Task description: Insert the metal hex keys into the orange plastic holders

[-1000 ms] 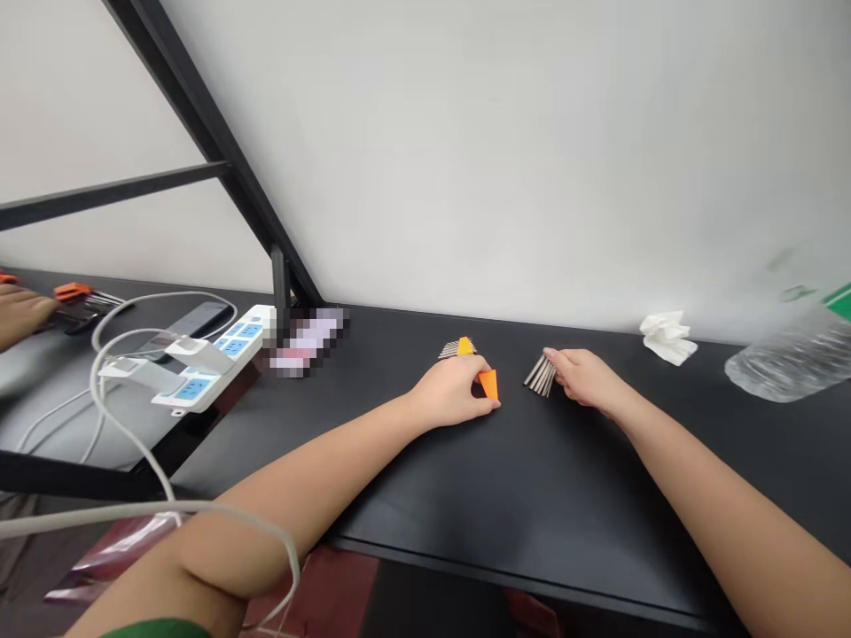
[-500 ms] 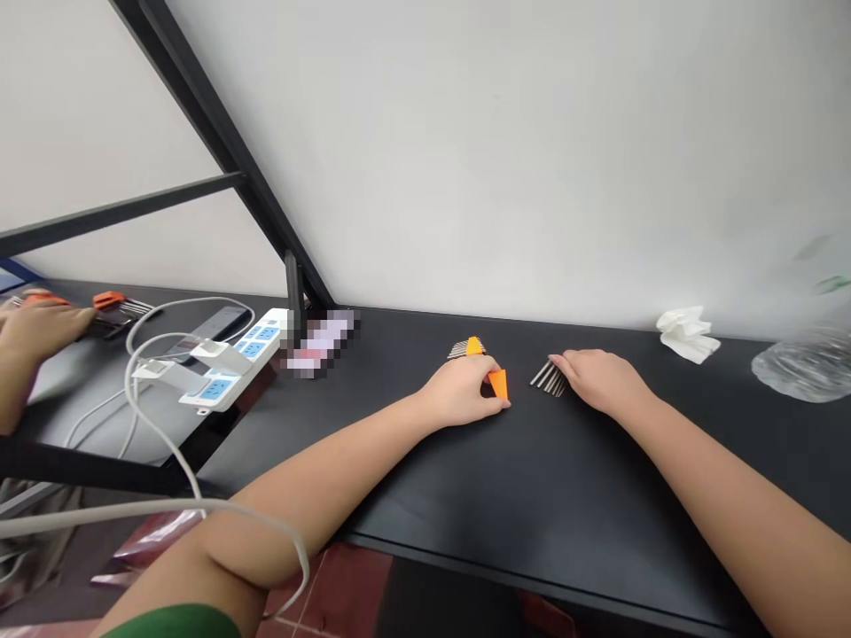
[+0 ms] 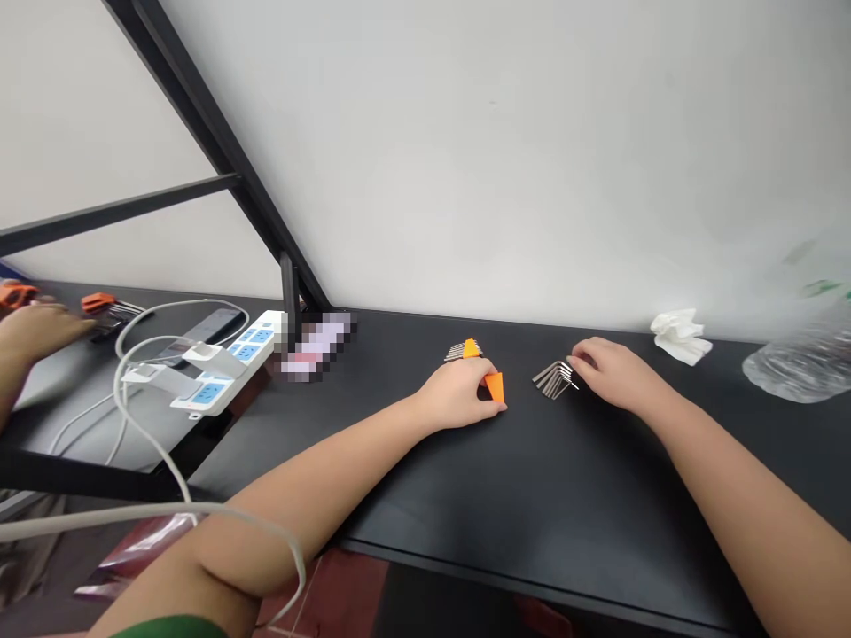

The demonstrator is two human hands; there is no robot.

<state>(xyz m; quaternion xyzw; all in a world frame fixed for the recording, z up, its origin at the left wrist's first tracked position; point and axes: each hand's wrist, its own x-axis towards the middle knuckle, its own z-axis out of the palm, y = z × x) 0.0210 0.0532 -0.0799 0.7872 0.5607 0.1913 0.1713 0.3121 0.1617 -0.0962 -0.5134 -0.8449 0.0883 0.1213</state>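
My left hand (image 3: 458, 392) is closed round an orange plastic holder (image 3: 495, 387) on the black table. Behind the fingers, another orange part shows beside several thin metal keys (image 3: 456, 352). To the right, a fanned bunch of bent metal hex keys (image 3: 553, 379) lies on the table. My right hand (image 3: 606, 370) is at the right end of that bunch, its thumb and forefinger pinched close to the bent ends. Whether a key is between those fingertips is too small to make out.
A white power strip (image 3: 230, 372) with plugs and cables, and a phone (image 3: 213, 330), lie at the left. Another person's hand (image 3: 43, 330) is near orange tool holders at the far left. Crumpled tissue (image 3: 681, 337) and clear plastic (image 3: 801, 363) sit at the right.
My right hand has drawn back to the right from the hex keys, whose bent ends now show. My left hand still grips the orange holder. The other person's hand has shifted slightly left.
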